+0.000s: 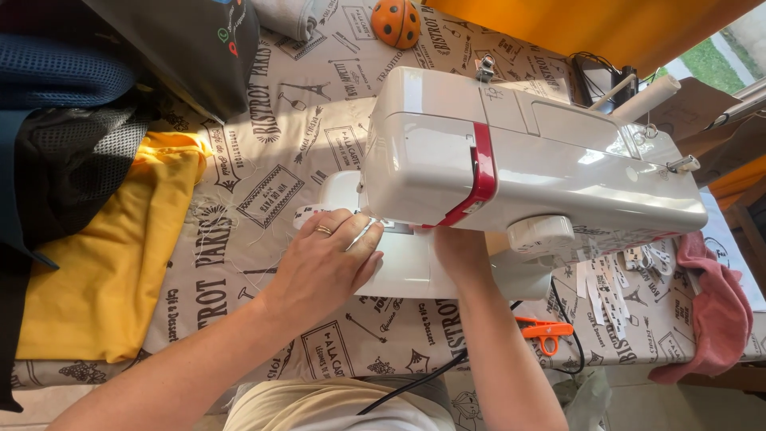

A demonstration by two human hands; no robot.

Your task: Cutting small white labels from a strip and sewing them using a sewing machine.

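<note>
Folded yellow cloth (104,263) lies well left of the hands, on the printed grey tablecloth (263,144). Left hand (323,267), ring on, lies flat with fingers spread, pressing a narrow white label strip (313,214) onto the white plastic sewing machine (511,168) bed. Right hand (456,243) reaches under the machine arm; fingers hidden, grip unknown. Looks like feeding at the needle; needs steady guiding. Orange thread snips (545,331) sit right of the right forearm.

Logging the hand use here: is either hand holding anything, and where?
Left hand rests flat on the sewing machine bed, gripping nothing. Right hand is mostly hidden under the machine arm; cannot tell.
</note>
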